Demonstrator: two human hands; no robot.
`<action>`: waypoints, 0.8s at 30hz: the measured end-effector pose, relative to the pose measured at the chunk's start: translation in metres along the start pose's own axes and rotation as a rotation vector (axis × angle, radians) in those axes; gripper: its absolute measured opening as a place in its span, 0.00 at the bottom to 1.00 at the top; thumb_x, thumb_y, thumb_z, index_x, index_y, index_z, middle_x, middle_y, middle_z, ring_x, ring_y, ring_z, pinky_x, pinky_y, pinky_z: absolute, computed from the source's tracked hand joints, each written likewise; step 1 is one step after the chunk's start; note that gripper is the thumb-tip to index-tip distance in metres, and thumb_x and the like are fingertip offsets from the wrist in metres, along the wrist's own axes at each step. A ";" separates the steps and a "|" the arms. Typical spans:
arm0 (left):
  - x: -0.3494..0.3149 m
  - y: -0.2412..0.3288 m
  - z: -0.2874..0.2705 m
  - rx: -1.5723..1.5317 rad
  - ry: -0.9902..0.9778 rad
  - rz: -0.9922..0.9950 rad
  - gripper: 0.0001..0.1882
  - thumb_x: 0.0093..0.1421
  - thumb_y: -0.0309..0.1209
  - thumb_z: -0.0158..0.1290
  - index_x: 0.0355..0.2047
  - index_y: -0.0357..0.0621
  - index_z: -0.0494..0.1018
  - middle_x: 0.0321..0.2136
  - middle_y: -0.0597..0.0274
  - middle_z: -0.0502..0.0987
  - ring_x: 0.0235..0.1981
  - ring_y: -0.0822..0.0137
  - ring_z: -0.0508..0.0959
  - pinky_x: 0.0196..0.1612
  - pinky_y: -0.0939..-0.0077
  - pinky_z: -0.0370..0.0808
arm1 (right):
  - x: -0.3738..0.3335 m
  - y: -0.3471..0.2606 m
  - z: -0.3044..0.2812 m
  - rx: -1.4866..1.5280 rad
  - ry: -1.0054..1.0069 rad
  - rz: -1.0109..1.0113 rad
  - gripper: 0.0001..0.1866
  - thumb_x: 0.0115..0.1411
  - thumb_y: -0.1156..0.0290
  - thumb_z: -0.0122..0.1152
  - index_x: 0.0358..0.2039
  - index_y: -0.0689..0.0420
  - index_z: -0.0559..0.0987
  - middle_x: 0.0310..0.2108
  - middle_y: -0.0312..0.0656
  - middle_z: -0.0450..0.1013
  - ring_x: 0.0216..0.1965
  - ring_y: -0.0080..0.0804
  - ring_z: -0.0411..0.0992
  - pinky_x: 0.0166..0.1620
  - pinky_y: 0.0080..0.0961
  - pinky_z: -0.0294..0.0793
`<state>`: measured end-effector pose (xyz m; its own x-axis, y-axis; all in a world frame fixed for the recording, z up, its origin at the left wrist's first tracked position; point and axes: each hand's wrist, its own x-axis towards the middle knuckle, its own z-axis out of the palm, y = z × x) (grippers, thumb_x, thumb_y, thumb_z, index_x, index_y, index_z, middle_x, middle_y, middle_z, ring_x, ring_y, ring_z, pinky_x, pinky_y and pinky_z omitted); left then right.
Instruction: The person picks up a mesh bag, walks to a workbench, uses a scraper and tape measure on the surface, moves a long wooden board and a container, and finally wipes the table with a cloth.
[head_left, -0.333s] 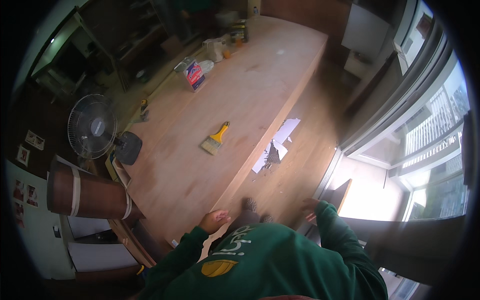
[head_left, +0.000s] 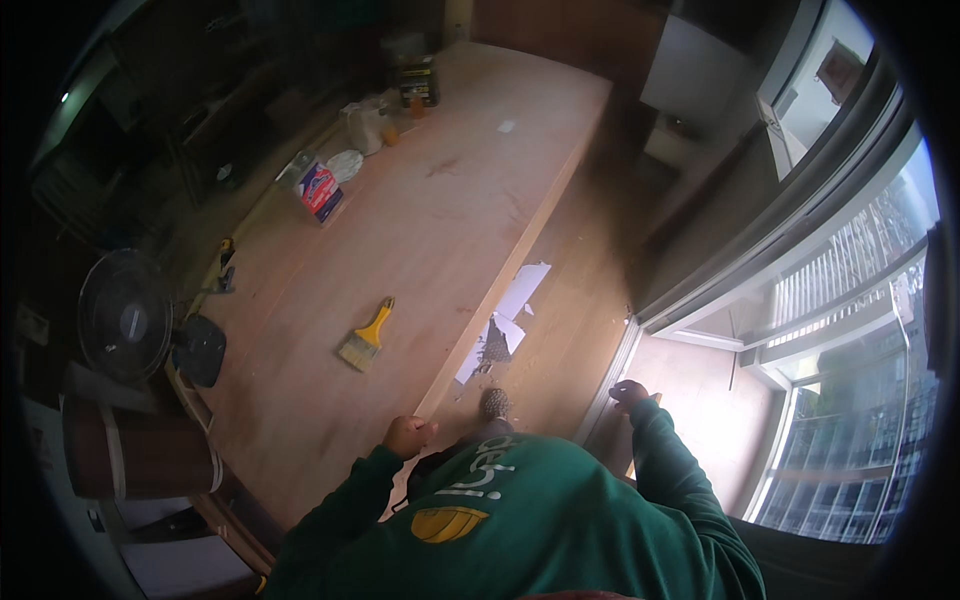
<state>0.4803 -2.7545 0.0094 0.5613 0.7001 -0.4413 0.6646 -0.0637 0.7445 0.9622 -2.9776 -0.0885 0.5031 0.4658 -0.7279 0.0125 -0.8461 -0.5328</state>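
My left hand (head_left: 408, 436) hangs beside the near right edge of a long wooden table (head_left: 450, 220), its fingers curled in with nothing seen in them. Out to the right, away from the table, my right hand (head_left: 630, 394) is held loosely bent; its fingers look slightly apart and no object shows in it. Flat on the tabletop, ahead of my left hand, lies a wide paintbrush (head_left: 367, 338) with a yellow handle and pale bristles. Neither hand touches the brush.
Along the table's far left side are a red-and-blue box (head_left: 320, 192), a pale bag (head_left: 362, 128), a dark can (head_left: 420, 83) and a small tool (head_left: 227, 268). A fan (head_left: 127, 318) and a brown roll (head_left: 140, 445) are at left. Torn white paper (head_left: 522, 287) lies on the floor; windows (head_left: 840, 390) line the right.
The view has shifted, so the table and brush sit lower and farther left. My right hand has risen and its fingers are drawn in more. The brush still lies untouched.
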 end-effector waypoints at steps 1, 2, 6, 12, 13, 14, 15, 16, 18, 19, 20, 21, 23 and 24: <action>0.028 0.016 0.000 0.010 -0.022 0.015 0.24 0.56 0.45 0.55 0.16 0.35 0.72 0.14 0.49 0.72 0.15 0.61 0.72 0.23 0.66 0.68 | 0.016 0.028 -0.019 -0.037 0.081 -0.015 0.18 0.58 0.63 0.61 0.46 0.59 0.75 0.35 0.43 0.75 0.31 0.35 0.76 0.28 0.30 0.76; 0.057 0.041 0.001 0.084 -0.058 0.090 0.23 0.56 0.45 0.55 0.17 0.34 0.71 0.15 0.47 0.71 0.16 0.58 0.72 0.24 0.64 0.68 | 0.033 0.067 -0.040 -0.072 0.164 -0.020 0.14 0.60 0.64 0.59 0.43 0.58 0.75 0.32 0.41 0.75 0.27 0.32 0.76 0.25 0.29 0.74; 0.162 0.173 0.005 0.264 -0.188 0.376 0.21 0.57 0.41 0.53 0.17 0.33 0.70 0.17 0.41 0.70 0.19 0.45 0.70 0.26 0.57 0.67 | 0.053 0.169 -0.099 -0.322 0.061 -0.004 0.13 0.57 0.64 0.61 0.38 0.57 0.77 0.31 0.43 0.76 0.29 0.36 0.76 0.29 0.32 0.75; 0.286 0.293 0.054 0.172 -0.175 0.539 0.25 0.61 0.41 0.53 0.14 0.35 0.64 0.12 0.49 0.61 0.14 0.63 0.57 0.21 0.63 0.61 | 0.027 0.165 -0.085 -0.986 -0.327 -0.177 0.13 0.53 0.63 0.64 0.40 0.51 0.81 0.32 0.44 0.79 0.34 0.35 0.78 0.36 0.34 0.78; 0.300 0.323 0.062 0.230 -0.226 0.436 0.24 0.60 0.43 0.52 0.17 0.33 0.70 0.19 0.40 0.71 0.21 0.43 0.70 0.26 0.56 0.66 | 0.028 0.171 -0.091 -0.846 -0.334 -0.131 0.14 0.54 0.62 0.63 0.39 0.52 0.81 0.31 0.44 0.79 0.33 0.35 0.77 0.35 0.34 0.77; 0.320 0.332 0.075 0.240 -0.209 0.445 0.24 0.60 0.43 0.52 0.18 0.33 0.70 0.19 0.40 0.71 0.21 0.43 0.71 0.26 0.56 0.66 | 0.037 0.172 -0.099 -0.592 -0.297 -0.008 0.14 0.54 0.61 0.63 0.39 0.53 0.81 0.31 0.44 0.78 0.32 0.35 0.77 0.34 0.34 0.77; 0.339 0.333 0.088 0.249 -0.189 0.451 0.23 0.60 0.43 0.51 0.18 0.33 0.70 0.19 0.40 0.71 0.22 0.42 0.71 0.27 0.56 0.66 | 0.051 0.172 -0.110 -0.448 -0.269 0.051 0.15 0.55 0.60 0.62 0.39 0.54 0.81 0.31 0.43 0.78 0.31 0.35 0.77 0.32 0.34 0.76; 0.358 0.335 0.103 0.253 -0.166 0.457 0.23 0.60 0.43 0.51 0.18 0.33 0.70 0.19 0.40 0.71 0.22 0.42 0.72 0.27 0.55 0.66 | 0.069 0.167 -0.125 -0.364 -0.248 0.065 0.15 0.55 0.59 0.61 0.39 0.54 0.80 0.30 0.43 0.78 0.30 0.35 0.77 0.31 0.35 0.76; 0.389 0.342 0.121 0.330 -0.168 0.376 0.23 0.60 0.44 0.51 0.20 0.34 0.73 0.22 0.39 0.73 0.26 0.42 0.75 0.30 0.54 0.68 | 0.115 0.160 -0.162 -0.289 -0.227 0.048 0.17 0.57 0.56 0.60 0.38 0.56 0.80 0.30 0.43 0.77 0.29 0.35 0.76 0.28 0.35 0.75; 0.398 0.346 0.129 0.313 -0.169 0.342 0.23 0.60 0.44 0.50 0.21 0.34 0.73 0.23 0.38 0.73 0.26 0.42 0.75 0.31 0.54 0.69 | 0.136 0.154 -0.184 -0.270 -0.222 0.035 0.18 0.57 0.55 0.60 0.38 0.57 0.79 0.29 0.43 0.77 0.28 0.35 0.76 0.27 0.35 0.74; 0.404 0.346 0.131 0.299 -0.166 0.298 0.23 0.60 0.44 0.50 0.22 0.34 0.74 0.23 0.38 0.74 0.27 0.43 0.75 0.32 0.54 0.70 | 0.157 0.145 -0.206 -0.268 -0.224 0.007 0.19 0.58 0.54 0.59 0.38 0.58 0.79 0.29 0.43 0.77 0.27 0.35 0.76 0.25 0.35 0.74; 0.416 0.343 0.137 0.272 -0.121 0.242 0.22 0.60 0.44 0.50 0.24 0.33 0.75 0.24 0.39 0.75 0.28 0.44 0.76 0.34 0.56 0.71 | 0.183 0.134 -0.235 -0.234 -0.223 -0.007 0.20 0.58 0.53 0.58 0.38 0.58 0.79 0.28 0.43 0.77 0.26 0.35 0.75 0.24 0.36 0.74; 0.434 0.345 0.141 0.276 -0.016 0.248 0.21 0.60 0.42 0.51 0.21 0.33 0.73 0.19 0.41 0.72 0.22 0.48 0.74 0.29 0.59 0.69 | 0.225 0.098 -0.278 -0.031 -0.231 0.035 0.22 0.59 0.51 0.57 0.37 0.60 0.78 0.28 0.43 0.76 0.25 0.35 0.75 0.21 0.36 0.73; 0.442 0.347 0.139 0.279 0.052 0.246 0.21 0.60 0.40 0.52 0.20 0.33 0.72 0.17 0.43 0.70 0.19 0.51 0.73 0.27 0.60 0.68 | 0.240 0.075 -0.299 0.271 -0.162 0.208 0.22 0.60 0.51 0.56 0.39 0.60 0.78 0.29 0.42 0.76 0.25 0.34 0.75 0.21 0.35 0.72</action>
<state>1.0278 -2.5660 0.0029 0.7002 0.6743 -0.2347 0.6258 -0.4213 0.6565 1.3423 -3.0070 -0.1741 0.3275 0.3442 -0.8799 -0.3156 -0.8379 -0.4453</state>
